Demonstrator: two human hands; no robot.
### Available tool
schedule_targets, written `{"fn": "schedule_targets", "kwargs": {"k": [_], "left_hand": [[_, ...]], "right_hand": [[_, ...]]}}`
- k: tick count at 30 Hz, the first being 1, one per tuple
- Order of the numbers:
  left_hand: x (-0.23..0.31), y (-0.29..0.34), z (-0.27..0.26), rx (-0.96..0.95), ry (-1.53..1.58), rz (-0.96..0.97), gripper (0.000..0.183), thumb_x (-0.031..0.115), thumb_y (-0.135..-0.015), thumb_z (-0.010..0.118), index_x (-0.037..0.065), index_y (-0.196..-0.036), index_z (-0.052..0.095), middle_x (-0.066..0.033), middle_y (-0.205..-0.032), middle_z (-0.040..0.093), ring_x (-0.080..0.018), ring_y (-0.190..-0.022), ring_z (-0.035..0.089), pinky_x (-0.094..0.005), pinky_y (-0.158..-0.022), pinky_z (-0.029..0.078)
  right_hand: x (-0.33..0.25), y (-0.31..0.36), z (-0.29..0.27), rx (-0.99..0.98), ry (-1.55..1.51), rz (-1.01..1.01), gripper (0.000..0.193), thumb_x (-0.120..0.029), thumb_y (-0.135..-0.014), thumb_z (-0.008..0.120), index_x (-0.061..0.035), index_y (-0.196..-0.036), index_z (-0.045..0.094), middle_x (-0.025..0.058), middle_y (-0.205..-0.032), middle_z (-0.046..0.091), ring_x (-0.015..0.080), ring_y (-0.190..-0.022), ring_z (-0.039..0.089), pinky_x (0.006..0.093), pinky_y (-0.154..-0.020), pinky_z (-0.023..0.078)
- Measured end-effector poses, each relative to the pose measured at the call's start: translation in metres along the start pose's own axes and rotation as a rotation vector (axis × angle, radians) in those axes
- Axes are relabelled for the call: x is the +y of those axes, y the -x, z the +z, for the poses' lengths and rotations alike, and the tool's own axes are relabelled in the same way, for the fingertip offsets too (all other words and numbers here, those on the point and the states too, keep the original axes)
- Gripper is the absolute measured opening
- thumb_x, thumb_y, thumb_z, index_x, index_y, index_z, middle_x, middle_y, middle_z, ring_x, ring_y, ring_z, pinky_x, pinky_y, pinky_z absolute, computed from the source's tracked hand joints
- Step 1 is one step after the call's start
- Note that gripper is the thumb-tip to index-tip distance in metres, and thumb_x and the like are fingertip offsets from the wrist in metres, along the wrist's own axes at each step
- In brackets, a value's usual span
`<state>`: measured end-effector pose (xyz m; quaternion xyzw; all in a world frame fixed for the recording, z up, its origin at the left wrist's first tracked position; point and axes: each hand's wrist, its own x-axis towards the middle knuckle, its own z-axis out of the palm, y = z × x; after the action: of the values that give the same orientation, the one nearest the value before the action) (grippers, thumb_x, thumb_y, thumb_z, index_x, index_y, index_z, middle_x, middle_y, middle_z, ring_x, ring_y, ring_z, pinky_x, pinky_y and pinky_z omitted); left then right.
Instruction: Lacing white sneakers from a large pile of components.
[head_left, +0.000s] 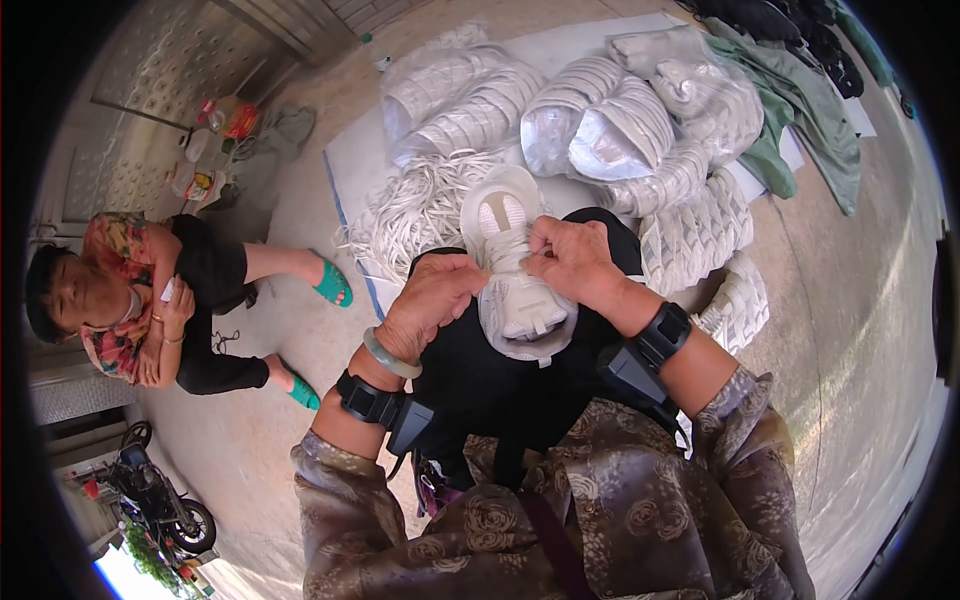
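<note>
The fingers of your left hand [438, 292] are pinched together on the lace [508, 246] of a white shoe [527, 305]; those of your right hand [578, 256] are curled and pinched on it from the other side. The shoe rests over your black-clad lap [470, 375] at frame centre. Loose white laces [425, 200] lie heaped just above left. Plastic-wrapped white stacks [578, 92] occupy the upper centre. A seated person [215, 262] is at left, a motorcycle [150, 492] at lower left.

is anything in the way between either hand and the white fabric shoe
Nothing visible is: the bare left hand and bare right hand are both right at the white laces of the white fabric shoe.
</note>
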<state>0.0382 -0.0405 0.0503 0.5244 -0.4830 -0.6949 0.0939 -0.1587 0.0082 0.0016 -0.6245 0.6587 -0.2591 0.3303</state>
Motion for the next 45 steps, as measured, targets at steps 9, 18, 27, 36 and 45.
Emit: {"fn": "schedule_targets", "kwargs": {"k": [9,18,27,36,45], "left_hand": [[-0.003,0.020,-0.014,-0.069,0.070,-0.069,0.018,0.013,-0.083,0.058,0.007,-0.067,0.054,0.0023,-0.046,0.042,-0.0036,-0.033,0.031,-0.0199,-0.033,0.021],[0.001,0.032,-0.048,-0.060,0.196,0.014,0.014,0.011,-0.081,0.058,0.004,-0.069,0.054,-0.0007,-0.046,0.045,-0.0063,-0.032,0.032,-0.0205,-0.034,0.028],[-0.056,0.034,-0.073,0.003,-0.085,0.136,0.013,0.016,-0.085,0.062,0.003,-0.086,0.065,0.0010,-0.065,0.058,-0.0050,-0.057,0.050,-0.0162,-0.052,0.037],[-0.044,0.065,-0.050,0.188,-0.341,0.517,0.015,-0.007,-0.080,0.057,0.003,-0.090,0.061,0.0051,-0.071,0.055,-0.0013,-0.063,0.047,-0.0170,-0.055,0.036],[-0.027,0.076,-0.045,0.514,-1.170,0.914,0.013,0.000,-0.075,0.064,0.004,-0.087,0.062,-0.0098,-0.065,0.054,-0.0269,-0.054,0.054,-0.0324,-0.050,0.043]], "right_hand": [[-0.010,0.007,-0.001,0.055,-0.125,0.042,0.017,-0.015,-0.072,0.061,-0.0114,-0.088,0.054,0.0040,-0.067,0.060,0.0217,-0.071,0.059,0.0377,-0.080,0.030],[-0.015,0.015,-0.016,0.242,-0.116,-0.088,0.020,-0.008,-0.072,0.058,-0.0062,-0.092,0.054,0.0109,-0.076,0.060,0.0300,-0.070,0.059,0.0405,-0.073,0.039],[-0.008,0.068,-0.026,0.151,0.185,-0.399,0.026,-0.009,-0.070,0.061,-0.0023,-0.095,0.057,0.0110,-0.085,0.058,0.0289,-0.081,0.056,0.0376,-0.071,0.041],[0.013,0.057,-0.025,0.125,0.502,-0.455,0.024,-0.007,-0.068,0.056,-0.0052,-0.092,0.059,0.0066,-0.081,0.055,0.0242,-0.078,0.053,0.0373,-0.071,0.038],[0.039,0.045,-0.061,0.181,0.480,-0.483,0.020,-0.005,-0.073,0.056,-0.0061,-0.093,0.059,0.0099,-0.070,0.057,0.0292,-0.058,0.059,0.0370,-0.051,0.047]]}}
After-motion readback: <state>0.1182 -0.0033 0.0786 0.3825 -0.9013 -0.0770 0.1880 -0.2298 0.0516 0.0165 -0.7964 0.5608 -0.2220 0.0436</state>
